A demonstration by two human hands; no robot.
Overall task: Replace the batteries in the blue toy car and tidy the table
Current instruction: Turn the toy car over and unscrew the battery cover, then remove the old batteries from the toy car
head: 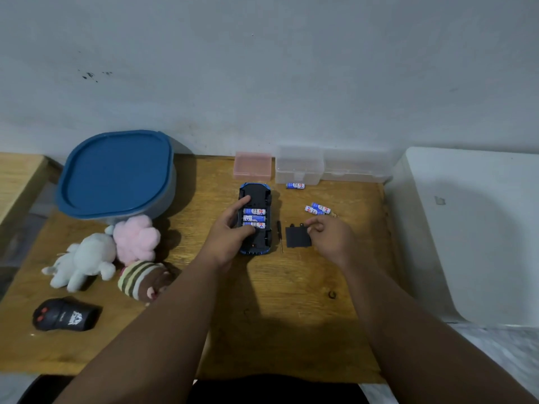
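The blue toy car lies upside down on the wooden table, its battery bay open with batteries inside. My left hand rests on the car, fingers over the bay. The black battery cover lies flat to the right of the car. My right hand pinches the cover's right edge. A small screwdriver lies between car and cover. Loose batteries lie beyond my right hand, and one more battery sits near the clear box.
At the back stand a pink box and a clear box. A large blue-lidded container is at back left, with plush toys and a black remote in front of it. A white surface borders the right.
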